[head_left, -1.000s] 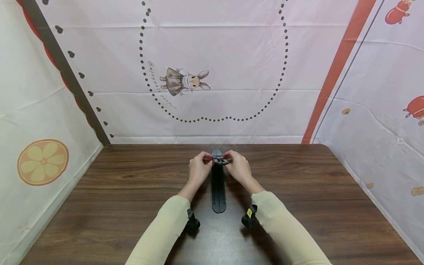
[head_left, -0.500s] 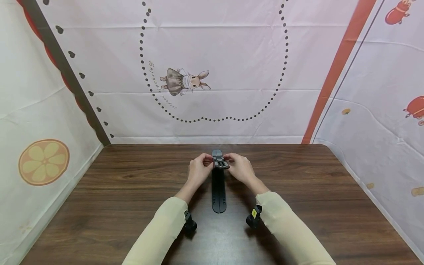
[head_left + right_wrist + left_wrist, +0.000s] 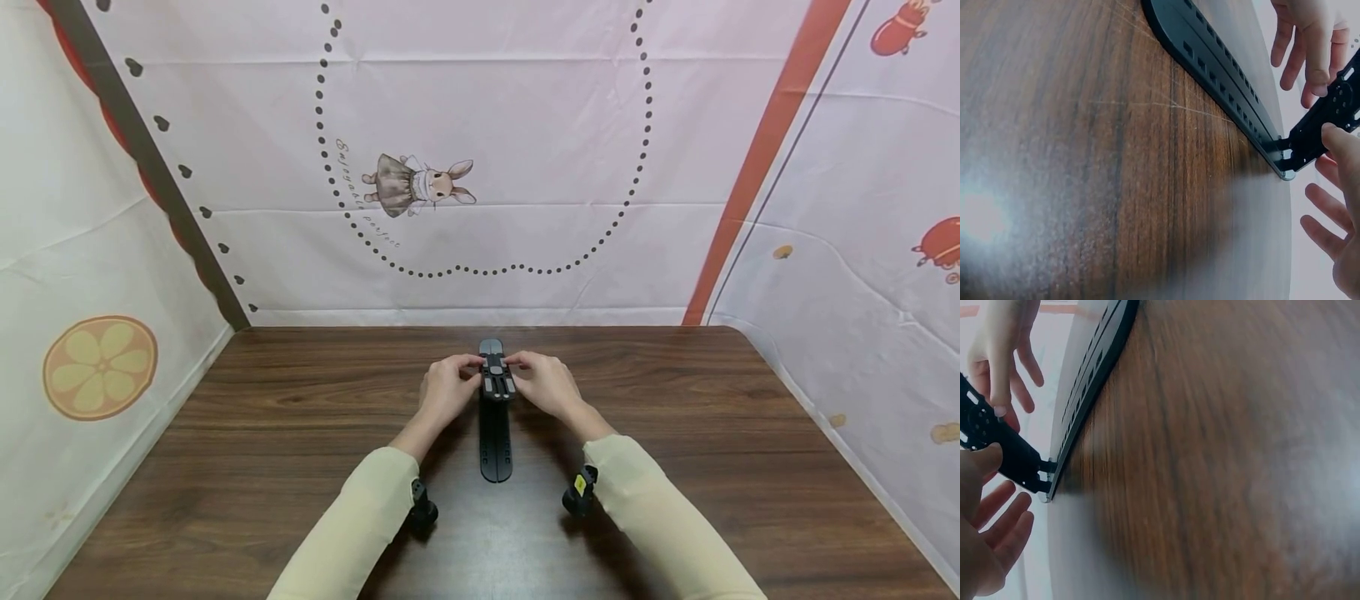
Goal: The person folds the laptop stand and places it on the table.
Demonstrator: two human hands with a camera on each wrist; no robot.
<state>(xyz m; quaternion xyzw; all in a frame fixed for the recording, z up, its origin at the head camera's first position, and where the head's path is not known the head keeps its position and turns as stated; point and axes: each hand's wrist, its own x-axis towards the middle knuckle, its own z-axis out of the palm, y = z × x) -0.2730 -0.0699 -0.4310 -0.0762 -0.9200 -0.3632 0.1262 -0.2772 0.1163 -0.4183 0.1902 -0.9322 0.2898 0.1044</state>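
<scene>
A black folding stand [image 3: 496,450] lies lengthwise at the middle of the table, its long slotted base flat on the wood. From the hinge near the base's far end rises a shorter plate [image 3: 498,382], tilted up at an angle, with light grey pads on its upper face. My left hand [image 3: 444,390] pinches the plate's left edge between thumb and fingers. On the opposite edge, my right hand [image 3: 549,387] pinches it likewise. In the left wrist view the plate's dark underside [image 3: 1017,456] shows, joined to the base by two small hinge arms. The remaining fingers of both hands are spread loosely.
The brown wooden table [image 3: 300,467] ends at a printed cloth backdrop [image 3: 525,167] just beyond the stand. More cloth hangs at the left and right sides. A small black camera [image 3: 422,507] sits on the left wrist and another camera [image 3: 579,493] on the right.
The plate has swung on its hinge toward the near side, showing more of its padded face. Both hands have turned with it, and the forearms have spread slightly apart. The base has not moved.
</scene>
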